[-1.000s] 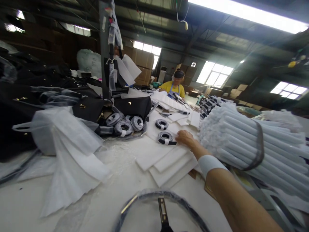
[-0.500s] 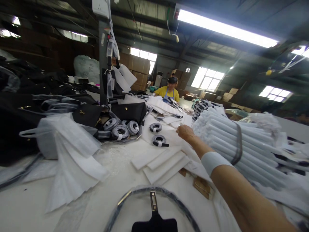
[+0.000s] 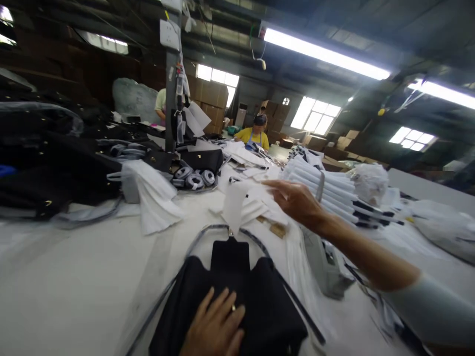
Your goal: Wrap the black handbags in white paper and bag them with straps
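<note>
A black handbag (image 3: pixel 267 306) lies on the table before me. Its flap tab (image 3: pixel 230 257) points away from me, and its wrapped handle (image 3: pixel 193 242) arches behind. My left hand (image 3: pixel 215 324) rests on the bag's front, fingers spread, a ring on one of them. To the right, my right hand (image 3: pixel 297 200) is raised over the table. Its fingertips pinch the edge of a thin white sheet (image 3: pixel 234 207), which hangs down beyond the tab and is blurred.
White sheets (image 3: pixel 152 198) lie at left beside black bags (image 3: pixel 74 168). Coiled straps (image 3: pixel 195 180) sit near a post (image 3: pixel 171 99). A banded white bundle (image 3: pixel 297 173) and a grey box-like thing (image 3: pixel 326 267) are at right. A person in yellow (image 3: pixel 256 136) is across the table.
My right hand has come back from the far stack with a white sheet. The view has tipped, showing more of the handbag and my left hand on it.
</note>
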`<state>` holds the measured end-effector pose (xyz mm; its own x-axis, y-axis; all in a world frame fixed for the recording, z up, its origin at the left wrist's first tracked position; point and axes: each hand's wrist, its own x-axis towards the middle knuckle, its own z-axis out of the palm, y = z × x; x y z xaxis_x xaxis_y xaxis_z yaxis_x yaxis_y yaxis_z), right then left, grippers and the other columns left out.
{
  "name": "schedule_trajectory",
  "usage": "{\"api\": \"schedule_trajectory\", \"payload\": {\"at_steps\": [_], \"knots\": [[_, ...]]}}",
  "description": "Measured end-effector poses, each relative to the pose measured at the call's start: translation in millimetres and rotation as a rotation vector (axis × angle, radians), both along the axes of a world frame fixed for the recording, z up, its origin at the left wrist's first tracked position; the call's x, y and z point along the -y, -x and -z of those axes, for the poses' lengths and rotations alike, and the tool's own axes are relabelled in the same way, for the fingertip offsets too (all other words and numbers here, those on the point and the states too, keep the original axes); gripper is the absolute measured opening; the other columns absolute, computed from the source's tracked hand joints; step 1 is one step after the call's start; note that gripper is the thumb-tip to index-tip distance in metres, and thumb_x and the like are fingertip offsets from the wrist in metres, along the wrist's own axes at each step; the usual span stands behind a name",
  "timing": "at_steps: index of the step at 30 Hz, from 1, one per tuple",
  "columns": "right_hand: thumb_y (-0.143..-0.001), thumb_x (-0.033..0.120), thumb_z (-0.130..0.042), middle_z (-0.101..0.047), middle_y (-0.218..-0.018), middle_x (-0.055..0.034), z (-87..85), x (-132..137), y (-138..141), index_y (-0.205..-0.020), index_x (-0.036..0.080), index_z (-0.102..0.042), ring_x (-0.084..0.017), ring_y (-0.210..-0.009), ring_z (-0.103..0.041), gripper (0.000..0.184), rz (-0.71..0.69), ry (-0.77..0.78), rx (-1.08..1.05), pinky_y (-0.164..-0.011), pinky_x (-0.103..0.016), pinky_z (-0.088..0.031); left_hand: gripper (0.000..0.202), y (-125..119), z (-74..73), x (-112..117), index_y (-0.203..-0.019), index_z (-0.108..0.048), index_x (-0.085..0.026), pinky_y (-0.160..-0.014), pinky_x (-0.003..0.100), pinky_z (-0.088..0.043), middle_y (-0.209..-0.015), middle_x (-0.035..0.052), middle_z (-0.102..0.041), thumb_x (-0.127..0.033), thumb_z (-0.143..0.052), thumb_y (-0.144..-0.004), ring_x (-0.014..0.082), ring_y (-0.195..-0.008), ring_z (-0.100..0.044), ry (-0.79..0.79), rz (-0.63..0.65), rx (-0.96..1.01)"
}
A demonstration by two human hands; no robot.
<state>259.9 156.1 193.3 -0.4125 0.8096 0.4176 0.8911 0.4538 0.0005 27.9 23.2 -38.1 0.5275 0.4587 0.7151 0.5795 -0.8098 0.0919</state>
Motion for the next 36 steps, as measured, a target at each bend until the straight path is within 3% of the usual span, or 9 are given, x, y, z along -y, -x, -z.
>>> {"api": "schedule_trajectory", "payload": {"at_steps": [3,5,8,10,17,22,25,33,36], "knots": [[-0.092,0.012,-0.039,-0.070,-0.106,-0.0054,46.7,84.3,22.4,-0.127,0.024,-0.061,-0.016,-0.089,-0.063,0.043,-0.239,0.143,0.031,-0.081,-0.025,-0.049,0.029,-4.1,-8.4,12.1,-0.120,-0.061,-0.026,-0.099,0.042,-0.051,-0.119,0.0030,-0.070,-0.024,-0.055,-0.092,0.0209,-0.113,-0.064,0.138,-0.120,-0.007],[-0.095,0.013,-0.041,-0.067,-0.118,-0.0066,81.1,125.7,33.5,-0.124,0.025,-0.061,-0.018,-0.095,-0.061,0.038,-0.300,0.229,0.119,-0.080,-0.027,-0.049,0.025,-6.2,-16.2,19.5,-0.115,-0.064,-0.026,-0.098,0.043,-0.052,-0.115,0.0030,-0.071,-0.023,-0.053,-0.093,0.0211,-0.110,-0.066,0.195,-0.118,0.021],[-0.095,0.014,-0.047,-0.065,-0.124,-0.0069,121.2,158.5,40.2,-0.119,0.025,-0.062,-0.021,-0.094,-0.061,0.031,-0.299,0.281,0.210,-0.081,-0.032,-0.048,0.021,-4.9,-21.3,28.3,-0.098,-0.068,-0.024,-0.083,0.038,-0.057,-0.093,0.0030,-0.074,-0.020,-0.047,-0.094,0.0203,-0.090,-0.070,0.193,-0.119,0.055],[-0.095,0.013,-0.048,-0.067,-0.122,-0.0073,134.9,165.6,39.8,-0.120,0.024,-0.061,-0.023,-0.096,-0.062,0.030,-0.276,0.294,0.204,-0.083,-0.035,-0.047,0.024,-0.9,-18.5,34.6,-0.089,-0.068,-0.022,-0.074,0.034,-0.057,-0.079,0.0026,-0.071,-0.020,-0.045,-0.095,0.0191,-0.076,-0.069,0.156,-0.143,0.069],[-0.096,0.009,-0.044,-0.066,-0.126,-0.0070,147.0,162.3,31.6,-0.126,0.021,-0.059,-0.021,-0.120,-0.056,0.036,-0.405,0.309,0.028,-0.098,-0.035,-0.042,0.017,17.9,-1.7,55.0,-0.106,-0.060,-0.019,-0.078,0.028,-0.057,-0.086,0.0033,-0.070,-0.016,-0.048,-0.095,0.0161,-0.081,-0.068,0.070,-0.126,0.157],[-0.094,0.007,-0.045,-0.070,-0.117,-0.0079,152.0,165.7,29.1,-0.119,0.020,-0.063,-0.021,-0.113,-0.061,0.033,-0.354,0.320,0.013,-0.097,-0.034,-0.043,0.044,21.6,-8.6,56.3,-0.138,-0.040,-0.018,-0.084,0.025,-0.055,-0.101,0.0061,-0.069,-0.014,-0.050,-0.095,0.0151,-0.092,-0.067,0.053,-0.111,0.205],[-0.094,0.009,-0.047,-0.071,-0.107,-0.0085,148.6,166.7,31.8,-0.120,0.021,-0.062,-0.020,-0.106,-0.063,0.032,-0.328,0.352,0.066,-0.094,-0.034,-0.044,0.052,20.6,-15.7,54.5,-0.147,-0.030,-0.017,-0.079,0.024,-0.055,-0.093,0.0044,-0.068,-0.018,-0.046,-0.097,0.0140,-0.083,-0.066,0.141,-0.115,0.147],[-0.091,0.006,-0.044,-0.071,-0.103,-0.0081,146.2,165.5,28.3,-0.114,0.021,-0.066,-0.020,-0.103,-0.064,0.035,-0.375,0.366,0.026,-0.095,-0.034,-0.045,0.024,16.2,-9.0,50.9,-0.117,-0.059,-0.015,-0.066,0.027,-0.053,-0.076,0.0029,-0.061,-0.016,-0.047,-0.097,0.0164,-0.069,-0.061,0.004,-0.206,0.139],[-0.089,0.002,-0.041,-0.071,-0.105,-0.0092,144.9,170.7,31.3,-0.124,0.019,-0.061,-0.021,-0.102,-0.064,0.044,-0.317,0.407,0.028,-0.094,-0.036,-0.047,0.018,16.4,-5.8,52.3,-0.108,-0.062,-0.015,-0.064,0.026,-0.051,-0.073,0.0024,-0.057,-0.015,-0.049,-0.095,0.0155,-0.068,-0.057,0.011,-0.187,0.164]]}}
